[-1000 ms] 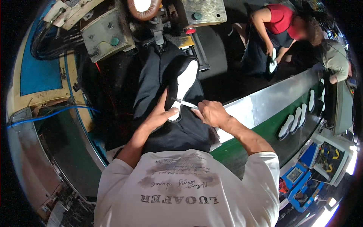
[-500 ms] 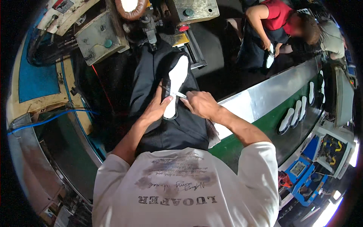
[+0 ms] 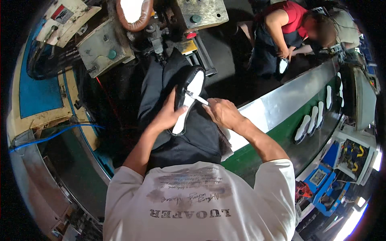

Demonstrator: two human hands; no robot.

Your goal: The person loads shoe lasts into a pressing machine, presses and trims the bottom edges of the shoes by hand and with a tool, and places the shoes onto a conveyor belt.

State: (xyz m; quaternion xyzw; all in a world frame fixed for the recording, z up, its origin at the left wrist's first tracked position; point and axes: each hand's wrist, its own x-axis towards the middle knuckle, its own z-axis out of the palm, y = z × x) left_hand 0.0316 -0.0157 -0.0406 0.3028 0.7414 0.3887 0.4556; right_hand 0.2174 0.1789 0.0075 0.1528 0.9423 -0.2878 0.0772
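Note:
Over my lap a black shoe [image 3: 196,85] lies with its white, sole-shaped underside facing up. My left hand [image 3: 168,114] is wrapped round its left edge, with the thumb on the white underside. From the right, my right hand [image 3: 223,112] grips a slim tool with a white handle [image 3: 200,99]. Its narrow tip reaches the left edge of the white underside, near the middle of the shoe. Whether that tip is a blade or something else is too small to tell. The fingers of my left hand are partly hidden beneath the shoe.
Ahead stands a machine with grey control boxes [image 3: 105,50] and a brown padded ring [image 3: 135,16]. On my right runs a green conveyor [image 3: 257,154] with a metal edge, carrying several similar shoes [image 3: 312,120]. A co-worker in red [image 3: 281,24] holds another shoe. A blue hose [image 3: 56,136] crosses at left.
The tool tip has shifted from the middle of the white underside to its left edge. The shoe has tilted slightly to the right, and both hands have stayed on their things.

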